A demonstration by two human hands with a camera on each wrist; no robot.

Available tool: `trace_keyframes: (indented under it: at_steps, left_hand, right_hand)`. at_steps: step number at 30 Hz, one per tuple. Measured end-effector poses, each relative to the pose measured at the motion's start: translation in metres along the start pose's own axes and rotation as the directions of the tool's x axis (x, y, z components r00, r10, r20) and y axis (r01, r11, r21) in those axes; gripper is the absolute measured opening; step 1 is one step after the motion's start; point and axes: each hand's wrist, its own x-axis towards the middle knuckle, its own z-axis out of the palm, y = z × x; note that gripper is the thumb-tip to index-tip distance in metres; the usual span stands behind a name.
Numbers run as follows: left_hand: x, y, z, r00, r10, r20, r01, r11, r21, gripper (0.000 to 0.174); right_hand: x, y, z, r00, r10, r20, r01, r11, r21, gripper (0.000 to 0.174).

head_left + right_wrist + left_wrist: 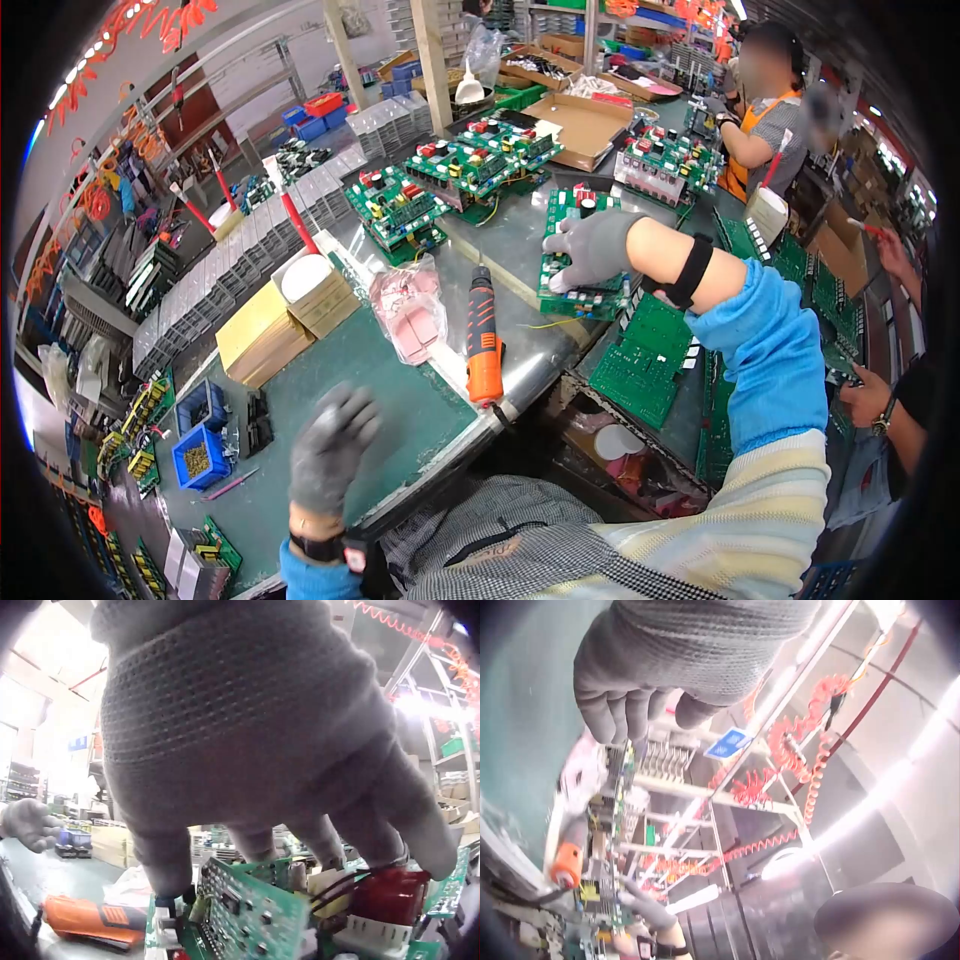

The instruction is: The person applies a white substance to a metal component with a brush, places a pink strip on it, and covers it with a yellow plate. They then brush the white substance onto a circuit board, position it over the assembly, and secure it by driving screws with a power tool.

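Observation:
My gloved right hand [592,248] reaches down over a green circuit board [572,215] crowded with parts. In the right wrist view its fingers curl down on both sides, gripping the board among a small upright green card [251,911] and a red block component [390,896]. My left hand [335,450], in a grey glove too, hovers over the green mat with its fingers loosely bent and holds nothing. An orange-and-black electric screwdriver [484,345] lies between the hands. Beside it is a plastic bag of pink pieces [410,310].
More populated boards [395,210] stand at the back. Bare green boards [645,360] lie right of the bench edge. Cardboard blocks [265,330] and a blue bin of small screws [200,457] are on the left. Another person [765,120] works at the far right.

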Motion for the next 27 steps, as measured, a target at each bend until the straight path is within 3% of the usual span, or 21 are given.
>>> trace_keyframes:
  at_steps: [2,4,6,9,11,13,15,17,20,21,23,26,27]
  left_hand:
    - [-0.036,0.006,-0.052,0.993,0.101,-0.067,-0.109,0.985,-0.134,0.05]
    - [-0.078,0.01,-0.083,0.946,0.151,-0.288,-0.2,0.968,-0.149,0.048]
    - [-0.112,0.008,-0.106,0.913,0.236,-0.334,-0.296,0.944,-0.143,0.047]
    - [-0.142,0.0,-0.121,0.85,0.301,-0.432,-0.38,0.919,-0.107,0.044]
    - [-0.154,-0.008,-0.13,0.813,0.311,-0.493,-0.4,0.912,-0.084,0.044]
    - [-0.156,-0.012,-0.13,0.805,0.339,-0.486,-0.429,0.899,-0.083,0.044]
    - [-0.157,-0.015,-0.13,0.797,0.358,-0.486,-0.443,0.894,-0.067,0.044]
    - [-0.157,-0.016,-0.131,0.791,0.366,-0.49,-0.437,0.899,-0.035,0.045]
    - [-0.159,-0.019,-0.134,0.816,0.4,-0.418,-0.447,0.894,-0.018,0.049]
    - [-0.159,-0.02,-0.135,0.808,0.401,-0.432,-0.451,0.892,-0.015,0.051]
    - [-0.156,-0.02,-0.138,0.793,0.401,-0.458,-0.456,0.89,-0.011,0.053]
    - [-0.158,-0.021,-0.144,0.801,0.364,-0.475,-0.301,0.931,0.206,0.065]
    - [-0.158,-0.02,-0.144,0.806,0.364,-0.466,-0.34,0.93,0.139,0.06]
  right_hand:
    - [0.007,0.016,0.002,0.999,0.024,0.03,-0.024,1.0,-0.016,0.073]
    - [0.018,0.038,0.007,0.997,0.045,0.061,-0.045,0.999,0.007,0.074]
    - [0.028,0.066,0.011,0.987,0.089,0.136,-0.103,0.99,0.098,0.074]
    - [0.032,0.1,0.018,0.985,0.169,0.042,-0.174,0.972,0.159,0.078]
    - [0.035,0.115,0.021,0.968,0.229,0.101,-0.244,0.954,0.175,0.073]
    - [0.042,0.129,0.023,0.954,0.253,0.16,-0.275,0.953,0.13,0.068]
    - [0.055,0.145,0.032,0.936,0.298,0.19,-0.279,0.953,-0.118,0.066]
    - [0.043,0.154,0.033,0.965,0.223,0.138,-0.203,0.968,-0.149,0.064]
    - [0.041,0.188,0.056,0.982,0.176,0.073,-0.16,0.97,-0.185,0.058]
    - [0.039,0.196,0.064,0.983,0.176,0.043,-0.168,0.975,-0.148,0.065]
    - [0.042,0.22,0.083,0.987,0.157,-0.032,-0.16,0.982,-0.101,0.064]
    - [0.046,0.224,0.084,0.975,0.215,-0.051,-0.217,0.975,-0.036,0.045]
    - [0.047,0.221,0.08,0.967,0.249,-0.045,-0.251,0.967,-0.045,0.041]
